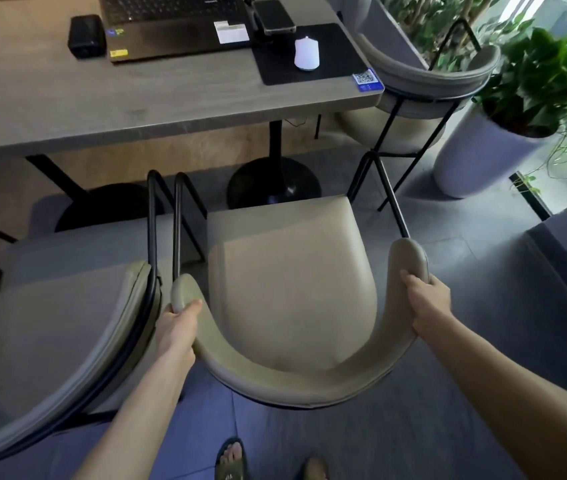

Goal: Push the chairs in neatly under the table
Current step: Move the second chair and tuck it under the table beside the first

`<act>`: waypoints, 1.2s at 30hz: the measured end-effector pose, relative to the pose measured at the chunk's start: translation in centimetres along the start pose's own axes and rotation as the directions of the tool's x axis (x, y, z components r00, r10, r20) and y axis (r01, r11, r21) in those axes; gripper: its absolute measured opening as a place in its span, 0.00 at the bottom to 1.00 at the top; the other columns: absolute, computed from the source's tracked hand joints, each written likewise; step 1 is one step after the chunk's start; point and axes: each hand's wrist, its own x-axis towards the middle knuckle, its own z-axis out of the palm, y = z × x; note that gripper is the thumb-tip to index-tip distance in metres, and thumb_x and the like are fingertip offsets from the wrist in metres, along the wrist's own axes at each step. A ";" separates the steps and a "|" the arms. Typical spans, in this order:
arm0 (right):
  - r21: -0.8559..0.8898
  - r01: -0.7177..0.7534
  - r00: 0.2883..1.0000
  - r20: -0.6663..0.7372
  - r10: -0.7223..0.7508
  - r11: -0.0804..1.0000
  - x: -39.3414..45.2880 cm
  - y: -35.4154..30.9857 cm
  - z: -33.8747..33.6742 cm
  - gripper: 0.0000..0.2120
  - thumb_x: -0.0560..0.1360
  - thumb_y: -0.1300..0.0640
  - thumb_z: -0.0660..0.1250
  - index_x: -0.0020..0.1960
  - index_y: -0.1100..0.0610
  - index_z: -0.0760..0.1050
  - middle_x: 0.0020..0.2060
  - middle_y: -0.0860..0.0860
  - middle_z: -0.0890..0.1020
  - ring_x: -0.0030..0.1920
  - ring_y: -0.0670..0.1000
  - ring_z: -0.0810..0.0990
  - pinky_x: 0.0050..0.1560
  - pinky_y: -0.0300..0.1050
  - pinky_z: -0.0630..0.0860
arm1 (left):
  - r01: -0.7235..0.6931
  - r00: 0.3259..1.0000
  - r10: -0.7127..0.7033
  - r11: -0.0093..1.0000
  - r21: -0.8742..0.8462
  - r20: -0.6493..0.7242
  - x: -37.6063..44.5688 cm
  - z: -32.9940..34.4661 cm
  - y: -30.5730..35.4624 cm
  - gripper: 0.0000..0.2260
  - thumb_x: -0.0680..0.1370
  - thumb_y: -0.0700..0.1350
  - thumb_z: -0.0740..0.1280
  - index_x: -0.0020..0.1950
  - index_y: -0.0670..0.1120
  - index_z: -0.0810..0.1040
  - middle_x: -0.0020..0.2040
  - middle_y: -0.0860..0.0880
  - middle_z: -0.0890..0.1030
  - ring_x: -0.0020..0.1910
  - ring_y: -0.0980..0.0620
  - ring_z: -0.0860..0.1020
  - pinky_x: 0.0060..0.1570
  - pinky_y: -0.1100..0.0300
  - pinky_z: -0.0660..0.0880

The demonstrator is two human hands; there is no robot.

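Head view: left hand [178, 323] and right hand [427, 299], fingers clamped on the near chair [292, 289] backrest ends, seat short of the surface [67, 109]; push evenly, straight toward the far side, clear of the left chair [67, 323].

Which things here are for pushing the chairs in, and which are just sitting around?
For the job: middle chair, left hand and right hand gripping its backrest, left chair, corner chair, table.

Just lying about: laptop, white mouse, phone, potted plants.
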 end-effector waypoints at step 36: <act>0.006 0.022 1.000 0.008 -0.022 1.000 -0.4 -0.3 2.5 0.09 0.71 0.52 0.68 0.37 0.56 0.74 0.45 0.61 0.82 0.51 0.65 0.81 0.56 0.62 0.79 | 0.039 0.999 -0.040 0.984 0.176 0.001 1.4 0.1 1.4 0.17 0.74 0.55 0.70 0.52 0.43 0.72 0.48 0.44 0.79 0.49 0.42 0.78 0.57 0.47 0.77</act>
